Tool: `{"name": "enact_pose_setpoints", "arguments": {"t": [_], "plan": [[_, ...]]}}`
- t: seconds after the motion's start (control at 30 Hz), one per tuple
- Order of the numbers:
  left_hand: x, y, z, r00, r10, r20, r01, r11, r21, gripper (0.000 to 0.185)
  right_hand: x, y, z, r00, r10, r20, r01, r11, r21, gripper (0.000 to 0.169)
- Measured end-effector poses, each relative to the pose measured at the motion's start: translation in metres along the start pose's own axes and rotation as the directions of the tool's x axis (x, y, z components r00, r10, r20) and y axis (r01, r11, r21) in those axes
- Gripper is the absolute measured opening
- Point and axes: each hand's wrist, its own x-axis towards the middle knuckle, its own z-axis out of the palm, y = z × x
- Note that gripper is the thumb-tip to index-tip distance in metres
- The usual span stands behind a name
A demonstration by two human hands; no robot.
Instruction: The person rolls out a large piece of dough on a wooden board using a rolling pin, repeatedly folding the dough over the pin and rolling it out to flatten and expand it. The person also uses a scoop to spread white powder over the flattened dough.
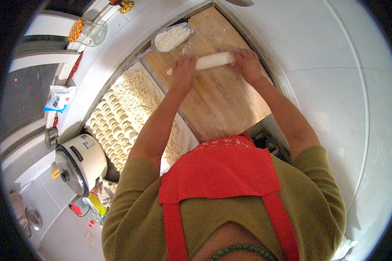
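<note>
Both my hands rest on a pale cylinder [215, 60] lying across a floured wooden board [215, 94]. It looks like dough wound around a rolling pin, whose narrower end [169, 71] sticks out on the left. Curled over the roll's left part is my left hand [185, 72]. Around its right end I have my right hand [247, 64], which hides that tip. A clear scoop or container of white flour [171, 38] lies at the board's far left edge, with flour spilled beside it.
Left of the board, cut noodles [138, 91] and rows of dumplings [114, 125] lie on white cloth. A lidded cooker [85, 160] stands nearer me at left. A glass jar [93, 32] sits on the window ledge. A tiled wall [320, 65] borders the board's right side.
</note>
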Motion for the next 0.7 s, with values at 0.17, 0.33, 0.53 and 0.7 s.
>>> {"name": "enact_pose_setpoints", "arguments": {"t": [0.17,0.33,0.53,0.7], "plan": [[-0.032,-0.002,-0.011,0.996,-0.034,-0.083,0.019,0.984,-0.178,0.047,0.009,-0.006,-0.019,0.994,-0.105,0.029,0.104,0.993,0.046,0.047],[-0.013,-0.014,-0.014,0.976,-0.020,-0.218,0.007,0.998,-0.062,0.053,0.042,-0.012,-0.004,0.997,-0.065,-0.027,0.065,0.998,-0.019,0.047],[-0.038,0.000,-0.024,0.997,-0.056,0.044,0.064,0.977,-0.204,0.045,0.003,-0.019,-0.026,0.993,-0.030,0.113,0.036,0.998,-0.049,0.048],[-0.042,0.018,-0.032,0.988,0.047,-0.148,-0.062,0.993,-0.097,0.038,-0.014,-0.030,-0.025,0.990,-0.140,-0.011,0.140,0.990,0.003,0.047]]}}
